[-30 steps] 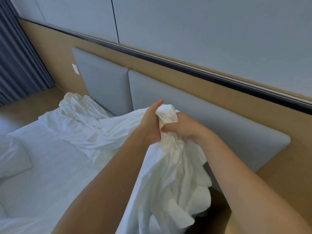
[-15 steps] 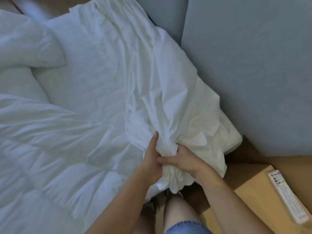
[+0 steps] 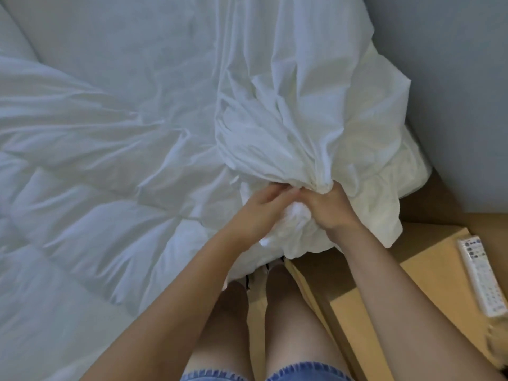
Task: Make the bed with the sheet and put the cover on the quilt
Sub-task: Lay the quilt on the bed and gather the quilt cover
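Bunched, creased white cloth [image 3: 308, 127] heaped at right; rumpled white quilt [image 3: 90, 215] spread left, touching.

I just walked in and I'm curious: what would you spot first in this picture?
Two hands meet in the middle: the right hand grips a gathered bunch of white cloth at the bed's edge, and the left hand touches it alongside. A puffy white quilt fills the left side. A white remote lies on the wooden table at the right.
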The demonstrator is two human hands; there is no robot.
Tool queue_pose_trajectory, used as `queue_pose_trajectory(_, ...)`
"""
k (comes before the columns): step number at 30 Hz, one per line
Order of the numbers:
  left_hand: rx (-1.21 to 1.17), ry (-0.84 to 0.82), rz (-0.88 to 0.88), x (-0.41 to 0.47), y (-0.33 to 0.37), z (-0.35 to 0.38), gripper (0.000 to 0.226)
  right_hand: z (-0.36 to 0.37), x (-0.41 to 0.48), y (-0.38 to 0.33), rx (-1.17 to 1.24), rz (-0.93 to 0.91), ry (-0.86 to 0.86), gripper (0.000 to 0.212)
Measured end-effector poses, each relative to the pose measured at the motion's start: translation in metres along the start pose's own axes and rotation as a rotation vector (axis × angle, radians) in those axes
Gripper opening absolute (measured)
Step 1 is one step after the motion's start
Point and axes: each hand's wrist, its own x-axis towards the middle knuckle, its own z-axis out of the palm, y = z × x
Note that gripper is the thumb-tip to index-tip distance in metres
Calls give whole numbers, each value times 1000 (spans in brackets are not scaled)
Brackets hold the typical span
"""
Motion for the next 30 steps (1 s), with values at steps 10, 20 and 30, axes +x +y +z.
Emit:
queue_pose_trajectory(10,1577,203,-75,48,-63,-70,81,5,5,9,46,-5,64,22)
queue_pose_trajectory(20,749,593,272,-14,38,-52,44,-26,-13,-37,-92,-93,176,7)
queue_pose_trajectory(30,687,387,639,-31,218,39,58,-95,-22,-126,-100,-281,262,16)
